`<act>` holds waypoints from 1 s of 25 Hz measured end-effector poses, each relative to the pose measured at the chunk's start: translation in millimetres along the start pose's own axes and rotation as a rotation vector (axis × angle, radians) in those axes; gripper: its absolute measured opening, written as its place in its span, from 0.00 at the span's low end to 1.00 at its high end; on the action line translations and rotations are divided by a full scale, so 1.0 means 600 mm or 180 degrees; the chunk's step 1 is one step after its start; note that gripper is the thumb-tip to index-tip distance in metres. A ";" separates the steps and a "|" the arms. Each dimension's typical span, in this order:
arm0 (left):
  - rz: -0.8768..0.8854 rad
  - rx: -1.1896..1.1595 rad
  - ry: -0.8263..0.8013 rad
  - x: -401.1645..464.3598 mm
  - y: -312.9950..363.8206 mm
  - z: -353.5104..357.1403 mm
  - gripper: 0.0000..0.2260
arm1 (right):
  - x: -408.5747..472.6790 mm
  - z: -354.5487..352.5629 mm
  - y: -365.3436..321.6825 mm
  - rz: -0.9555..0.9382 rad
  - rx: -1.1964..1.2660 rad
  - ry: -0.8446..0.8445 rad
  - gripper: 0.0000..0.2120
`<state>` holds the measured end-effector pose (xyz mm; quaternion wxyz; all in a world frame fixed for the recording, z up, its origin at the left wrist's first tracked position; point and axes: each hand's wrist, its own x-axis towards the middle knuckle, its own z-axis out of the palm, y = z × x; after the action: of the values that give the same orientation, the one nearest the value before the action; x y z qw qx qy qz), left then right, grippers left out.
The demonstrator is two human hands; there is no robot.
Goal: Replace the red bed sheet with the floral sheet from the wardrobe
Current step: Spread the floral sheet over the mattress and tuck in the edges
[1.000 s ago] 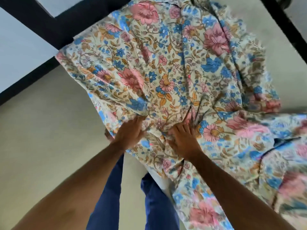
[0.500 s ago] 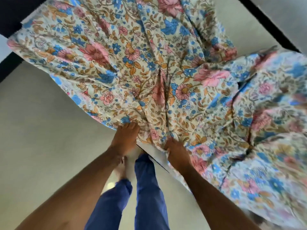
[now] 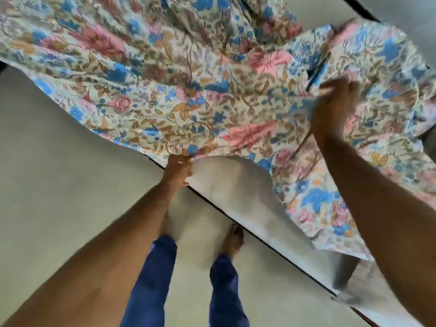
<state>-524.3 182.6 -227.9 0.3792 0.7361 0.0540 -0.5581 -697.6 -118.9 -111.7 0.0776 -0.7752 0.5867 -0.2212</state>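
Floral sheet [image 3: 188,95] is the biggest thing here: bunched and rumpled over the bed, near hem hanging off the edge, far part piled in folds toward top right. No red sheet in view. Step in hand, by my read: spreading it flat.

To do it well: keep the near hem pinned w/ one hand, pull the loose fold out w/ the other, away from the pile, so the cloth opens flat instead of dragging as a lump. Lift a bit before pulling; it's light cloth, will catch air and settle. Then even up the overhang along the near edge.

Bed: bare pale mattress [image 3: 236,185] shows under the lifted hem, dark frame edge [image 3: 271,246] running diagonally. Floor [image 3: 47,185] plain, pale grey-beige. Person stands barefoot at the bed, blue trousers.

Left hand [image 3: 178,169] pinches the near hem at the bed edge. Right hand [image 3: 335,107], blurred, fingers curled round a raised fold further in.
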 end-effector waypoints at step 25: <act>0.0595 -0.2696 -0.0920 -0.098 0.062 0.386 0.22 | 0.211 -0.068 0.175 -0.1326 -0.0384 -0.1297 0.22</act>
<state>-708.5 33.2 -179.3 0.6991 0.4325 0.1573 -0.5472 -780.3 -264.5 -83.6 0.1004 -0.9105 0.3993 -0.0369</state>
